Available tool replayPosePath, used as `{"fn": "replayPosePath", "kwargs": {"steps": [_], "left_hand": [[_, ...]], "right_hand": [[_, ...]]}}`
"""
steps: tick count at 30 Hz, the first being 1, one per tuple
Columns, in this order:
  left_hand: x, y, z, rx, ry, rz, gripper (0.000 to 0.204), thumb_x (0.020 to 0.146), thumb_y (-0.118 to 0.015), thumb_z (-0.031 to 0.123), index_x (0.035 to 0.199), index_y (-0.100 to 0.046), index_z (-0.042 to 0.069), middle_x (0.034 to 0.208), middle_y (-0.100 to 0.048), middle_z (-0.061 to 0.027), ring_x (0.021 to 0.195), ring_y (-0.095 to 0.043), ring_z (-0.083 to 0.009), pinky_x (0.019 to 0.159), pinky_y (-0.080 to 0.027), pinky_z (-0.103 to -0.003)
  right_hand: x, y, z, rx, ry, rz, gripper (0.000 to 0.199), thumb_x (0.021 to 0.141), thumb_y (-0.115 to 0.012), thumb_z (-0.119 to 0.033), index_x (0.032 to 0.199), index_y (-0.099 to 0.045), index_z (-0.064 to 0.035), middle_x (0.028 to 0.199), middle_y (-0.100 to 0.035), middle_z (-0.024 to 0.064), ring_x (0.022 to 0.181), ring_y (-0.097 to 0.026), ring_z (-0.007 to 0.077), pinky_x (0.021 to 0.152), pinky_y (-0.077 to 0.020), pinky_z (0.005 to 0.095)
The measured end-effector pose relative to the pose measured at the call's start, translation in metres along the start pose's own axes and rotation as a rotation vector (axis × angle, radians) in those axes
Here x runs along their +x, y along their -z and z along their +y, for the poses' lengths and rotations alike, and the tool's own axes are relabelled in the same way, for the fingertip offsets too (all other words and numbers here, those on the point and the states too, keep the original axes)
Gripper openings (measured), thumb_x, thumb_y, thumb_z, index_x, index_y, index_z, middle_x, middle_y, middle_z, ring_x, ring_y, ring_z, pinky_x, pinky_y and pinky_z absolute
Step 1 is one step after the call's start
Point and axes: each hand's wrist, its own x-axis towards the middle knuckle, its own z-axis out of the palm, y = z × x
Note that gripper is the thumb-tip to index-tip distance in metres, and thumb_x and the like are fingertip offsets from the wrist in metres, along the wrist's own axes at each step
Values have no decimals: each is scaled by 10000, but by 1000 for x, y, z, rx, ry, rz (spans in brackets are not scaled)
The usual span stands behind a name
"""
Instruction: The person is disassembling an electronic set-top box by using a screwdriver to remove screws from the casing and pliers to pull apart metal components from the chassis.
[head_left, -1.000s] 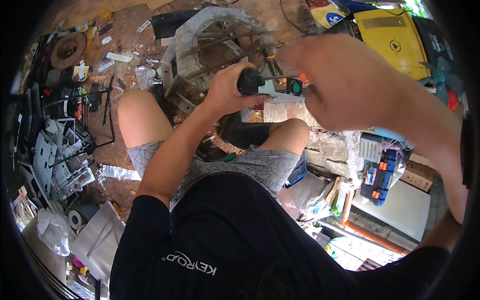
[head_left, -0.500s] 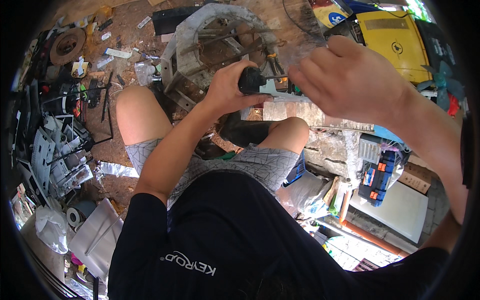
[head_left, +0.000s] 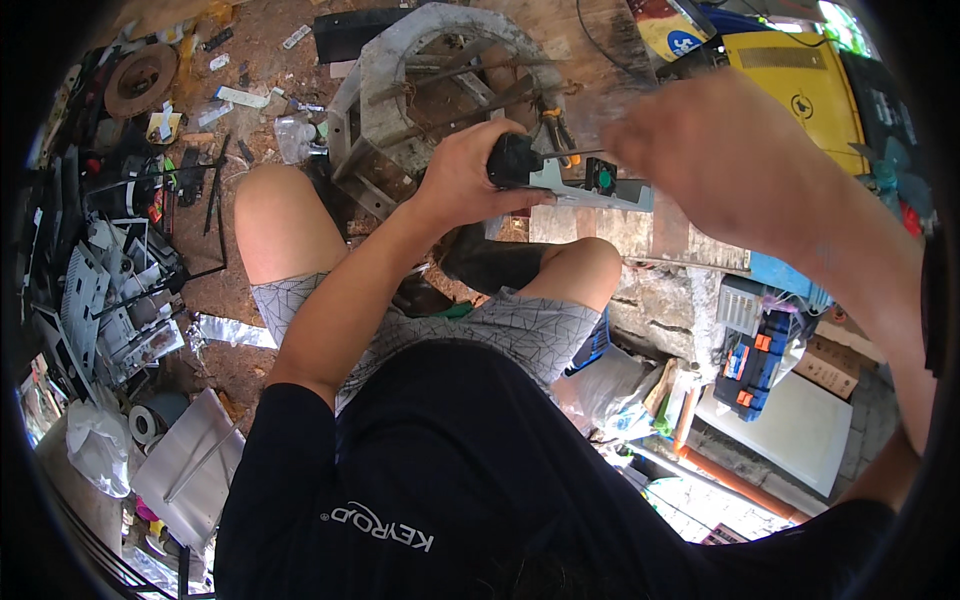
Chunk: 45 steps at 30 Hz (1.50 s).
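Note:
My left hand (head_left: 462, 178) is closed round a black boxy part (head_left: 512, 160), with the thumb along its near side. A pale grey flat piece (head_left: 628, 197) extends to the right from under that part, with a small green and black bit (head_left: 602, 178) on it. My right hand (head_left: 715, 165), smeared by motion, is curled as a fist to the right. From it a thin metal shaft (head_left: 575, 153), apparently a screwdriver's, runs to the black part; its handle is hidden inside the fist.
An octagonal metal frame (head_left: 375, 105) stands just beyond my left hand, with orange-handled pliers (head_left: 567, 140) beside it. A wooden board (head_left: 635, 230) lies under the hands' right side. Scrap metal parts (head_left: 110, 290) are heaped at left. A yellow case (head_left: 800, 90) sits far right.
Both hands have shifted slightly right, the right one farther and blurring. More of the shaft and of the pale flat piece shows between them.

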Motion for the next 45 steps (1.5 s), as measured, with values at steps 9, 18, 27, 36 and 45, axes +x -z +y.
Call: {"fn": "replayPosePath", "kwargs": {"steps": [9,18,27,36,45], "left_hand": [[1,-2,0,-11,-37,10,641,571,-969,282,1048,-605,56,862,-661,-88,762,-652,-247,727,-521,-342],[1,1,4,-22,-1,-8,623,582,-967,260,1046,-604,58,853,-668,-83,760,-657,-225,723,-521,-335],[1,1,-2,-27,-15,10,652,556,-959,361,1037,-633,64,863,-670,-101,799,-686,-288,738,-539,-368],[1,0,1,-2,11,12,647,554,-960,355,1032,-638,60,872,-671,-112,812,-686,-293,745,-542,-374],[2,-2,1,-28,-12,13,629,563,-957,356,1014,-640,54,856,-676,-112,804,-691,-288,737,-542,-375]], "right_hand": [[-16,-5,1,610,-277,315,286,907,-635,-175,1158,-638,-37,973,-694,73,872,-668,206,720,-515,351],[-2,24,2,658,-645,-315,178,848,-704,-179,927,-707,-19,926,-704,116,883,-686,185,755,-538,347],[-11,-1,-14,357,-274,274,212,866,-673,-177,989,-688,-5,1037,-658,111,958,-649,254,823,-520,403],[-1,20,0,338,-312,-70,177,893,-666,-170,1027,-689,-57,1075,-640,82,1000,-649,222,796,-528,369],[-10,10,-4,445,-153,282,285,727,-649,82,991,-632,-24,1043,-605,115,934,-643,324,793,-523,405]]}}
